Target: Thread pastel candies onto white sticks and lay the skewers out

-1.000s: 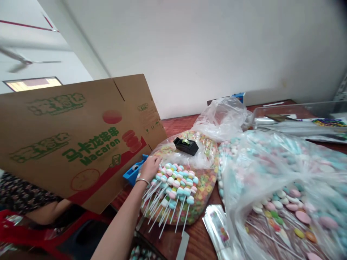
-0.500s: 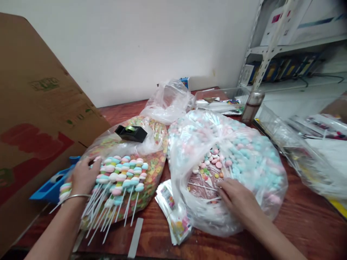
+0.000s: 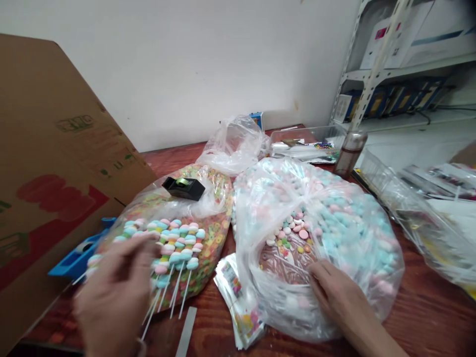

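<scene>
My left hand (image 3: 115,292), blurred by motion, hovers in front of the pile of marshmallow skewers (image 3: 178,243); its thumb and fingers are apart, and nothing shows between them. The skewers have pastel twisted marshmallows on white sticks and rest on a clear bag of ring-shaped candy (image 3: 213,223). In the opening of a bag of blue and pink marshmallows (image 3: 349,223), my right hand (image 3: 338,292) has its fingers closed at the end of a thin white stick (image 3: 293,269). Small round candies (image 3: 297,225) and a brown surface show inside that opening.
A black tape dispenser (image 3: 184,188) sits on the ring candy bag. At left are a blue tape dispenser (image 3: 76,255) and a cardboard box (image 3: 70,148). Printed packets (image 3: 240,307) lie between the bags. A bottle (image 3: 349,153) stands behind, near a clear tray (image 3: 308,136).
My left hand has come off the skewers, moving back toward me and lifting. My right hand stays at the bag opening. The whole view has shifted slightly.
</scene>
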`<state>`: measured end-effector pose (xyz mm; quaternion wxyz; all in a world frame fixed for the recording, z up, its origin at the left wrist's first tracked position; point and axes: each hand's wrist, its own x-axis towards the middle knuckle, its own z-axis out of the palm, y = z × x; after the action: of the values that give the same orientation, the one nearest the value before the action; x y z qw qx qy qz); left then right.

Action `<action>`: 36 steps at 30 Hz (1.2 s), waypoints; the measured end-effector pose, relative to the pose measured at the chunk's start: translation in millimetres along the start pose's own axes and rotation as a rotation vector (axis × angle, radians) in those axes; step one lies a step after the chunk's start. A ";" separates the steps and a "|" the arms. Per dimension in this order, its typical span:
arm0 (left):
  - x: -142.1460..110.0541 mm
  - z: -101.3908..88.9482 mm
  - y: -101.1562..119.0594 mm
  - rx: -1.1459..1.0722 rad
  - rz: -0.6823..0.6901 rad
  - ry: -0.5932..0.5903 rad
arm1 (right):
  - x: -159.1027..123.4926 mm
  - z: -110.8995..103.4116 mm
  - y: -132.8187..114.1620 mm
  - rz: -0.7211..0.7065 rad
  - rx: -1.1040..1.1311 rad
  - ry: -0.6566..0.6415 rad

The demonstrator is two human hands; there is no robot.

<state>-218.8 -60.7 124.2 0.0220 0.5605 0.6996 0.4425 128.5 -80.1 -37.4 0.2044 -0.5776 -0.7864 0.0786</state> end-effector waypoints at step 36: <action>-64.3 198.5 26.7 0.223 0.368 -0.707 | 6.5 -20.8 30.5 0.332 0.294 -0.194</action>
<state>-70.0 5.1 -9.1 0.1205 0.7927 0.5808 0.1408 162.2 -66.5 -28.1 0.1942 -0.6526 -0.6768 0.2799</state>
